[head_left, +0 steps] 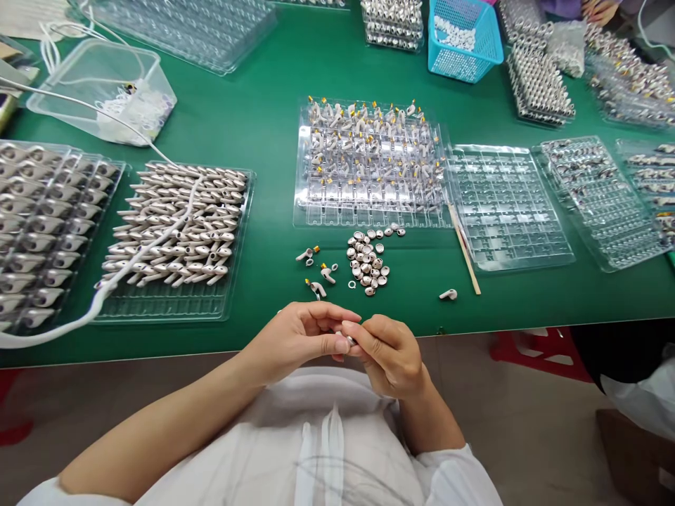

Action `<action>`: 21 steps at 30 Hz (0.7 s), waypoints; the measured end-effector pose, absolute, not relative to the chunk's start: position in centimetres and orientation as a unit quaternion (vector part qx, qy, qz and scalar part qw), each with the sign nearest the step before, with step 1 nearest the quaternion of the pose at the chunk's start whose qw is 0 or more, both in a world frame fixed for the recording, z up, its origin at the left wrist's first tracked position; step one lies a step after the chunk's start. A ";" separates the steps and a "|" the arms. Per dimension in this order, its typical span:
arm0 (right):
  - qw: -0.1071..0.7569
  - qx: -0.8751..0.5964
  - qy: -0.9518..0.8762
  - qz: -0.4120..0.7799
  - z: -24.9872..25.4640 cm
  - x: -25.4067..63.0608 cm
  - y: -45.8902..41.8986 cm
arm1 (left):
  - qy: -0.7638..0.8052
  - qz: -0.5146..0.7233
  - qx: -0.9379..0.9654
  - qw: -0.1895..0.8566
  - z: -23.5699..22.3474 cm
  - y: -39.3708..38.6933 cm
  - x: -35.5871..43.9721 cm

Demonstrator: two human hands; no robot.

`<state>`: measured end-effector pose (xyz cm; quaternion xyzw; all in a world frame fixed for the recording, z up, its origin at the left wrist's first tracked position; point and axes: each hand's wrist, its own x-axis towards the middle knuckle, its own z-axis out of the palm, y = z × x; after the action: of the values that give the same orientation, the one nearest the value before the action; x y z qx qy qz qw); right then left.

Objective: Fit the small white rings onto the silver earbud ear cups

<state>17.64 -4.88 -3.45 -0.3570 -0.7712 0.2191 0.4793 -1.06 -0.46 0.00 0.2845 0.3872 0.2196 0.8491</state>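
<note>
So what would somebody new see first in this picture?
Probably the bright blue basket of white bits at the far edge. Then the silvery pieces crowded on a left-hand tray, with a white cord lying across them.

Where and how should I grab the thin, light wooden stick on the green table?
Pinch the thin, light wooden stick near its lower end, coming from above and the near side, fingertips across its narrow width. That end lies on bare green table, while the far end sits tight between two clear plastic trays, probably leaving less finger room.
</note>
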 end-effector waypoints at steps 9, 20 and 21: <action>0.490 -0.381 -0.732 0.282 -3.4 17.3 -5.0 | 0.389 0.246 0.227 0.859 -0.4 -1.0 -0.3; 0.511 -0.399 -0.691 0.319 -2.8 17.6 -5.2 | 0.371 0.230 0.295 0.850 -0.9 -1.3 -0.7; 0.507 -0.404 -0.693 0.316 -2.9 17.8 -5.2 | 0.376 0.228 0.328 0.836 -0.9 -1.3 -0.9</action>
<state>17.77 -5.21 -2.85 -0.4038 -0.6927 0.3164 0.5070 -0.91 -1.34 -0.88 0.3282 0.3757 0.2276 0.8362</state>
